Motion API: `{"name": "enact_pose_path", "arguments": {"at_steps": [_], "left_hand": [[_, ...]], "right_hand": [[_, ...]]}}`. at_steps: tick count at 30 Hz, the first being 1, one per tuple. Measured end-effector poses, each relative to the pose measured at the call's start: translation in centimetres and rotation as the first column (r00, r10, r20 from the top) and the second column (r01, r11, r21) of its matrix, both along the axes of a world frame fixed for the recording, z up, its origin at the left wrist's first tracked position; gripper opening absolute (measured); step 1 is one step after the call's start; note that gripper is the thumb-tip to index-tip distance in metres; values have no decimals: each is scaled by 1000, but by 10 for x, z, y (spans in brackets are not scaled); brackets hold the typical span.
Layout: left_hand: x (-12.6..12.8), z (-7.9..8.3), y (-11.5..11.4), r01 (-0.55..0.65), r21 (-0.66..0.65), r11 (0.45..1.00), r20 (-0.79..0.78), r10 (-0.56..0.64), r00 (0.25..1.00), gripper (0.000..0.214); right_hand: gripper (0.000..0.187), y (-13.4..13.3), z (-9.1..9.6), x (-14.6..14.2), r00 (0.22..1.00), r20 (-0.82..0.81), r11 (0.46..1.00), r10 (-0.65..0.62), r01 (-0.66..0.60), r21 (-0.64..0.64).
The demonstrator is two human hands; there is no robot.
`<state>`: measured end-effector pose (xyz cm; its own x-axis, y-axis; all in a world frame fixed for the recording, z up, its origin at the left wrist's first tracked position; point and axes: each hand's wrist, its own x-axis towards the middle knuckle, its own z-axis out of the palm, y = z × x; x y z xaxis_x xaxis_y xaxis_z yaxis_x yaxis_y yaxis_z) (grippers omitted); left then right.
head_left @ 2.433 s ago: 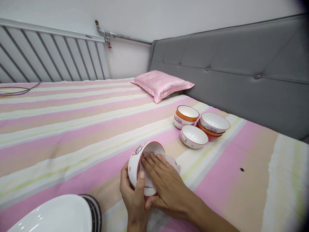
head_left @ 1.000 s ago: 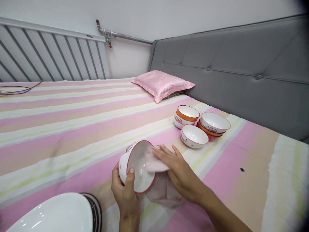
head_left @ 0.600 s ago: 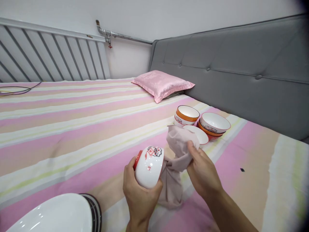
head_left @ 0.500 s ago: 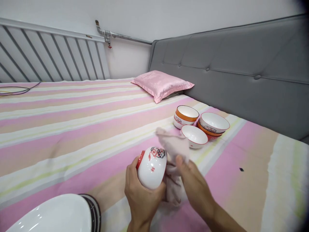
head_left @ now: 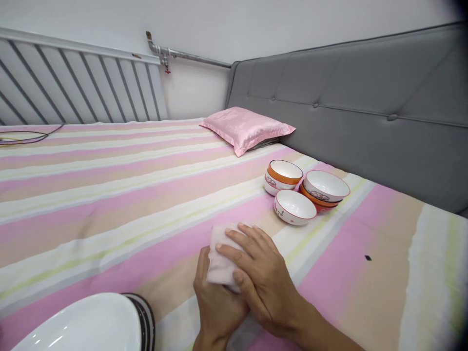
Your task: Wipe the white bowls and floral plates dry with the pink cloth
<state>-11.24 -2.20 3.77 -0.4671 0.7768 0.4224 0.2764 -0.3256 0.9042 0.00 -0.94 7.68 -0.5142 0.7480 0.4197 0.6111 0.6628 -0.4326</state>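
Note:
My left hand (head_left: pixel 216 302) is closed around a small bowl, which is now almost wholly hidden under a pale pink cloth (head_left: pixel 223 263) and my hands. Over the cloth lies my right hand (head_left: pixel 258 268), its fingers bent across the bowl's outside and pressing the fabric against it. Beyond my hands, a white bowl with a red rim (head_left: pixel 295 207) sits on the striped bedsheet (head_left: pixel 164 214). Behind it are a stack with an orange-banded bowl (head_left: pixel 284 173) and another stack topped by a wider white bowl (head_left: pixel 326 186).
A stack of white plates (head_left: pixel 84 321) with dark rims stands at the lower left. Farther back lies a pink pillow (head_left: pixel 244 126) near the grey headboard (head_left: pixel 347 97). A radiator (head_left: pixel 84 87) and a metal pipe (head_left: pixel 193 57) run along the wall, and thin cables (head_left: pixel 27 139) lie far left.
My right hand has swung the cloth leftward onto the bowl, covering its printed side, which showed before. My left hand keeps its hold at nearly the same place.

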Motion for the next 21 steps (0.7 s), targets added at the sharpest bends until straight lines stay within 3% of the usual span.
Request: {"name": "enact_pose_path", "arguments": {"at_steps": [2, 5, 8, 11, 13, 16, 18, 21], "left_hand": [[1, 2, -2, 40, 8, 999, -190, -38, 981, 33], [-1, 1, -4, 78, 46, 996, -316, -60, 947, 52], [-5, -3, -4, 139, 82, 987, -365, -100, 926, 72], [-7, -5, -5, 191, 94, 977, -348, -147, 926, 78], [-7, -3, -6, 214, 98, 972, -315, -174, 933, 77], [-7, 0, -8, 248, 97, 964, -223, -222, 949, 77], [-5, 3, -8, 268, 97, 959, -145, -253, 957, 75], [-1, 9, -8, 268, 111, 957, -25, -267, 963, 69]], "right_hand": [[37, 2, 2, 4, 998, -63, 1000, -16, 16, -12], [34, 5, 5, 10, 978, -207, 996, -33, 14, -90], [31, 11, 9, 17, 926, -372, 971, -60, -32, -237], [29, 18, 11, 23, 853, -511, 912, -104, -124, -392], [29, 22, 11, 26, 790, -590, 843, -164, -199, -500], [33, 28, 10, 27, 671, -669, 670, -319, -339, -660], [35, 30, 9, 26, 582, -704, 555, -407, -455, -697], [29, 34, 5, 24, 456, -738, 454, -498, -587, -670]]}}
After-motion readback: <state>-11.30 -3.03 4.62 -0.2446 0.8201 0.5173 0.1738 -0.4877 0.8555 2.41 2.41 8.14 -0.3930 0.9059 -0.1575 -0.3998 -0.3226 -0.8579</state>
